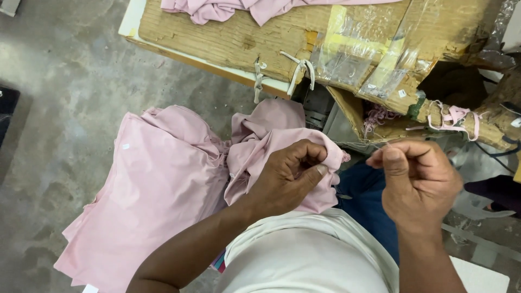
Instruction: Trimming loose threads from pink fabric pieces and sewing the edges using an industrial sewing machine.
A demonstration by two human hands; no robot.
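The left hand (290, 176) is closed on a bunched fold of pink fabric (163, 190), thumb pressed against the curled fingers with the cloth caught between them. The rest of that fabric spills away to the left of the hand and down over the person's lap toward the grey concrete floor (59, 81). The right hand (418, 179) is just beside the left one, not touching it, its fingers curled in and thumb and forefinger pinched together; a fine thread (358, 145) seems to run from that pinch toward the cloth, though it is too thin to be sure, and no needle can be made out.

Beyond both hands stands a rough wooden desk (233, 38). More pink cloth (228, 8) lies on its far edge, above the left hand. Clear plastic bags (369, 54) rest on it above the right hand, and two white cord loops (298, 70) hang off its near edge. To the right of the right hand, pale pink strips (456, 116) are draped over a wooden ledge.
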